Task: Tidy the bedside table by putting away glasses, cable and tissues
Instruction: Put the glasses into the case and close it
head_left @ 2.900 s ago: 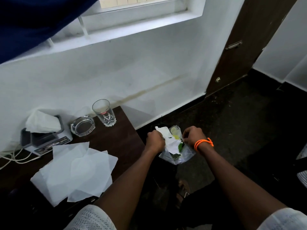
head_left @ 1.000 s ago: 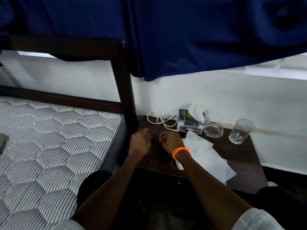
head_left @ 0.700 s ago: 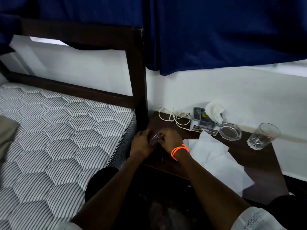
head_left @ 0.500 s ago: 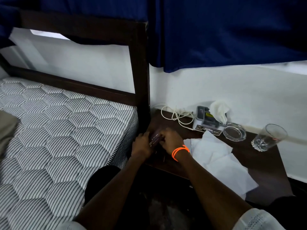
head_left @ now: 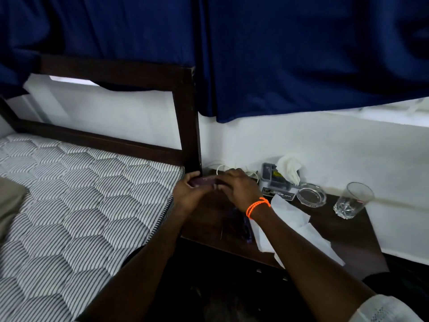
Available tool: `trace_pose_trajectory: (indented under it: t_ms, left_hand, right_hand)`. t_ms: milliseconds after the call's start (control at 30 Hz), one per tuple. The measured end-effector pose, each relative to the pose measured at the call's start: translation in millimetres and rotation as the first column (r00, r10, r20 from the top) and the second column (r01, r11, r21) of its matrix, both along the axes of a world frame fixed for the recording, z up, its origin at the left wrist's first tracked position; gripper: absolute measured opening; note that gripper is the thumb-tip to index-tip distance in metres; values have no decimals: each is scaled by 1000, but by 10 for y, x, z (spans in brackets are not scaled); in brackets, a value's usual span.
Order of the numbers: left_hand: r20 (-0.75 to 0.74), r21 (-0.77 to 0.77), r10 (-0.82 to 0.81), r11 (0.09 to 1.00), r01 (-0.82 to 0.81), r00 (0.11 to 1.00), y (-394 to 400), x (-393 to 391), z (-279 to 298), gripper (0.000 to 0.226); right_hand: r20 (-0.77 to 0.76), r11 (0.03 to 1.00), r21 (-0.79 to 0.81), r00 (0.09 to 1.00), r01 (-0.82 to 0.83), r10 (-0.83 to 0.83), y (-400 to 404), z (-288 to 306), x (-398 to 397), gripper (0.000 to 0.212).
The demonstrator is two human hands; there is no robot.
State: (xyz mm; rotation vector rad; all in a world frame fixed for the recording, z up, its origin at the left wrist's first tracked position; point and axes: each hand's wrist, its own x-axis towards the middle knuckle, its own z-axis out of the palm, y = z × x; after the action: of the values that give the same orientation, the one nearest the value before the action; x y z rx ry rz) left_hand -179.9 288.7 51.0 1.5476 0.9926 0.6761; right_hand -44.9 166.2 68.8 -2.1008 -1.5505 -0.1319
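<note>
Both hands over the back-left corner of the tabletop [head_left: 343, 231], hard by the bedpost [head_left: 188, 126]. Between them a dark maroon case [head_left: 205, 181], long axis running left-right, roughly level. Only its top edge shows; can't tell if it's open or closed.

Left hand [head_left: 189, 194] grasps the case's left end, thumb on top, fingers curled under. Right hand [head_left: 236, 189] arches palm-down over the right end, fingers curled onto it; orange band [head_left: 257, 206] on that wrist. Both forearms reach in from bottom of frame, converging.

Glasses [head_left: 247, 226]: dark frame lying on the tabletop just under the right wrist, mostly hidden by the arm and lost against the dark wood; orientation unclear.

Cable [head_left: 220, 168]: white loops at the back edge, largely behind the right hand.

Tissues [head_left: 294, 226]: flat white sheets spread mid-tabletop, long way running toward the front-right, partly under the right forearm. Another tissue [head_left: 290, 168] sticks up from a grey box [head_left: 274, 184] by the wall.

Ashtray [head_left: 311, 195] and glass [head_left: 352, 201] to the right of the box, upright.
</note>
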Motion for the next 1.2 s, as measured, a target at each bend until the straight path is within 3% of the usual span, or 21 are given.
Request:
trace_pose_trajectory:
  t_ms: [100,233,433,667,833,1033,1200]
  left_hand:
    - [212,-75,26,997,-10,977,-88,42,369,71]
    - [438,-145,-22,985,95,899,-207,95,929,57]
    - [538,-137,-95,970,199,838,-439,22,1854,32]
    - [661,-141,-87,961,236,746,-747,-174,2807,38]
    - [688,-110,-103,963,244,718,-901,-298,3185,49]
    - [710,-108,-134,949,295,691,-981,-369,3357,39]
    - [742,-99,-150,939,329,653,-1005,-404,3437,52]
  right_hand:
    - [96,996,86,995,-10,2,-108,419,53,29]
    - [247,985,169,969,-33,-10,-226,1001,77,26]
    - [535,969,235,843,-81,-59,-431,1841,50,30]
    - [690,899,401,704,-178,-168,-624,2734,-146,30]
    - [727,903,404,649,-143,-223,-740,3055,-251,32]
    - [723,910,400,648,-107,-241,-838,3222,-370,35]
    - [726,897,425,638,-122,-257,-896,3324,-427,31]
